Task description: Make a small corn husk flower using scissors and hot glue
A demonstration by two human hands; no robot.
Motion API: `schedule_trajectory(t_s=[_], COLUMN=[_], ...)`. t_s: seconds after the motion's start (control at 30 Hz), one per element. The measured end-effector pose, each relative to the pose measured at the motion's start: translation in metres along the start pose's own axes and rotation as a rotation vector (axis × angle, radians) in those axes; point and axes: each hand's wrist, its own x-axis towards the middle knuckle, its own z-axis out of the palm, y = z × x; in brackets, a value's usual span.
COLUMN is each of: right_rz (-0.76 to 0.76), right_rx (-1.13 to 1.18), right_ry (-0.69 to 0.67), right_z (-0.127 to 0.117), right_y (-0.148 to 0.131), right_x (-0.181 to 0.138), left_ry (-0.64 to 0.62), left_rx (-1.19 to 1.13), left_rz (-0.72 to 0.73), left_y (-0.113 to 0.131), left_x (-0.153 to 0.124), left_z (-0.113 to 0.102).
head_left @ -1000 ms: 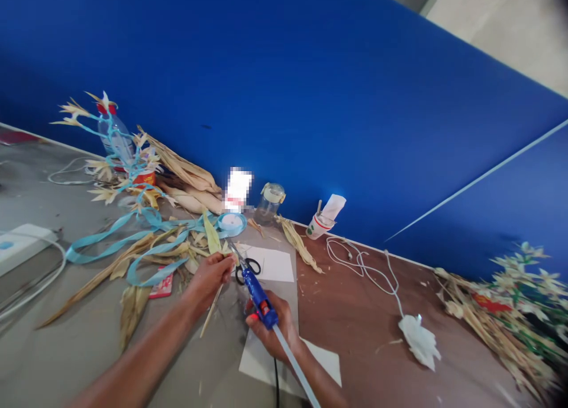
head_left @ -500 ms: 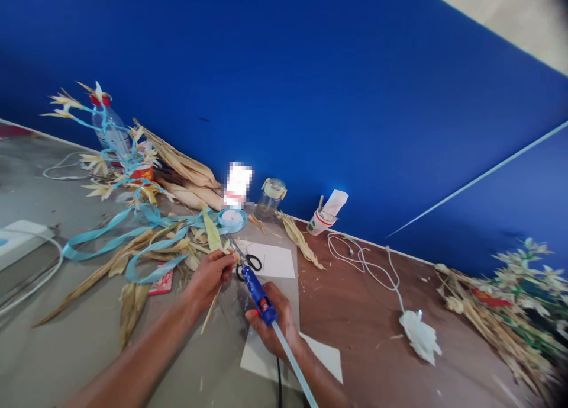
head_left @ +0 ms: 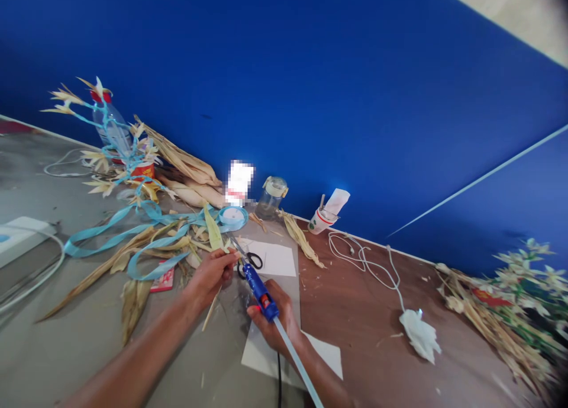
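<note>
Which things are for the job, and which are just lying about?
Job, probably:
blue glue gun, in the right grip
thin stick, apparently in the left grip
scissors, blue ribbon, corn husks

Likely lying about:
lidded jar
red packet
white cable

The right grip (head_left: pixel 276 314) is holding a blue glue gun (head_left: pixel 256 285), its nozzle pointing near the left grip (head_left: pixel 213 273), which is pinching a small pale piece (head_left: pixel 238 256). Black-handled scissors (head_left: pixel 261 262) are lying partly on white paper (head_left: pixel 281 260), and blue ribbon (head_left: pixel 151 274) is looping nearby
</note>
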Motion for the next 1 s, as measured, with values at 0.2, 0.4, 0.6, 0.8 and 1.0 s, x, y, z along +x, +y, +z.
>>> schedule_trajectory(t_s=[0.2,0.4,0.6,0.8,1.0], right_rz=[0.011,0.033,0.020,-0.002,-0.001], right_rx=[-0.022,-0.038,-0.047,-0.053,-0.061], right_ry=[-0.013,-0.016,-0.034,-0.018,-0.026], right_z=[0.001,0.000,0.001,0.002,0.003], right_y=[0.004,0.001,0.003,0.004,0.007], right_x=[-0.002,-0.001,-0.001,-0.002,-0.004], left_ry=[-0.004,-0.002,-0.006,-0.016,-0.028], left_rx=[-0.003,-0.009,-0.038,-0.040,-0.037], left_rz=[-0.016,-0.026,-0.013,-0.023,-0.027], left_y=[0.001,0.006,0.007,0.008,0.010], left_x=[-0.001,-0.004,-0.003,-0.003,-0.003], left_z=[0.000,0.003,0.003,0.003,0.002])
